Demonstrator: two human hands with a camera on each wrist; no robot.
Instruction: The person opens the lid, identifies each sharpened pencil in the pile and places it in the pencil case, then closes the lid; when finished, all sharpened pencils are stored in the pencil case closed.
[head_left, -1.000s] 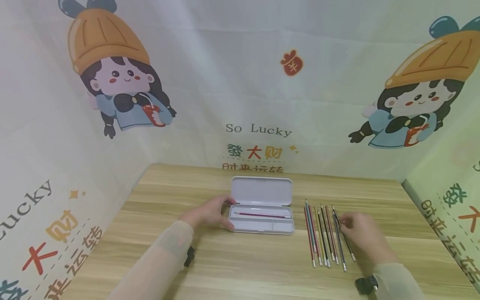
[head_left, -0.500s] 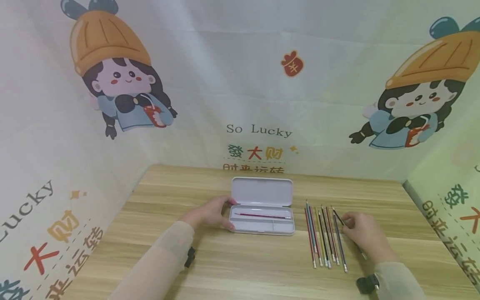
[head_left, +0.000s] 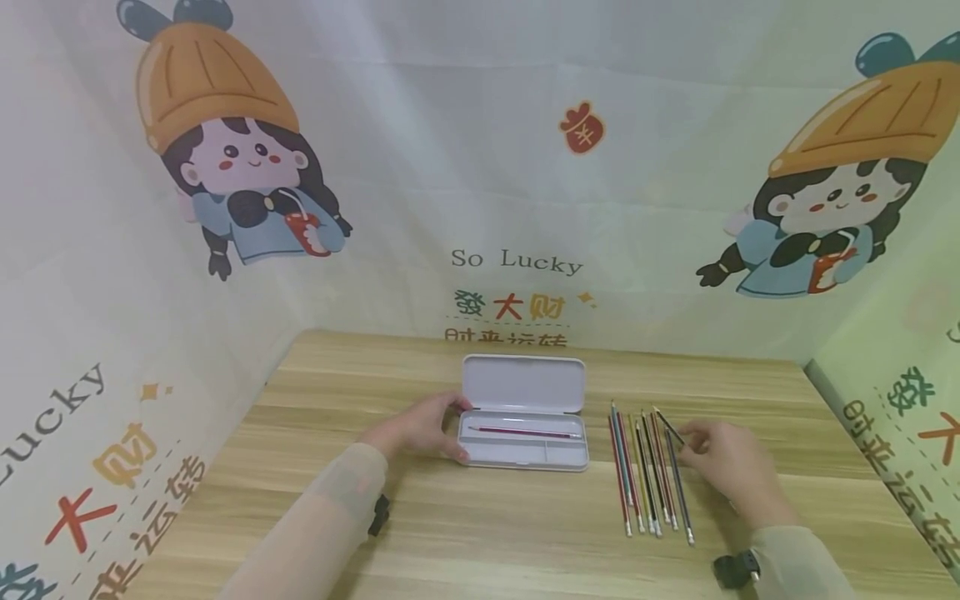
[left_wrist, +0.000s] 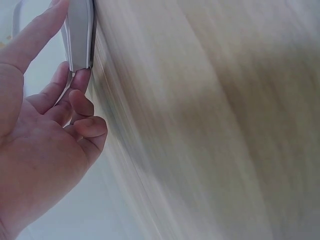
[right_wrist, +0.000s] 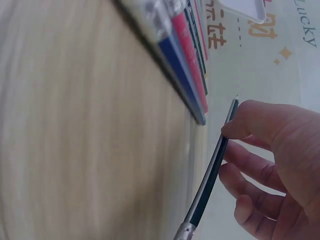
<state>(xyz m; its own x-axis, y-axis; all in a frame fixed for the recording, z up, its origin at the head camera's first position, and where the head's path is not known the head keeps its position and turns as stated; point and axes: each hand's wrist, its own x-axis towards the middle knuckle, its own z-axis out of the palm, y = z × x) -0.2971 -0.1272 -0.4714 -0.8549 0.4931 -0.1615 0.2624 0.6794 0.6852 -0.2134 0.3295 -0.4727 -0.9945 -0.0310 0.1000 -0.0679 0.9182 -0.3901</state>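
Note:
An open white pencil case (head_left: 567,452) lies on the table with its lid raised. One dark red pencil (head_left: 525,432) rests in its long rear compartment. My left hand (head_left: 423,429) grips the case's left end, thumb at the near corner and fingers at the far one; the left wrist view shows this end wall (left_wrist: 80,35) between them. On the right, my right hand (head_left: 731,462) pinches a dark green pencil (right_wrist: 211,170) between thumb and fingers, tilted with its point away from me. Several pencils (head_left: 648,475) lie side by side just left of that hand.
The wooden table (head_left: 510,533) ends at a printed cloth (head_left: 405,208) that hangs at the back and both sides. A black wrist camera (head_left: 735,570) sits at the right cuff, another (head_left: 380,514) at the left.
The right hand has lifted the dark pencil from the right end of the row, and its tip has swung left over the other pencils. The left hand stays on the case.

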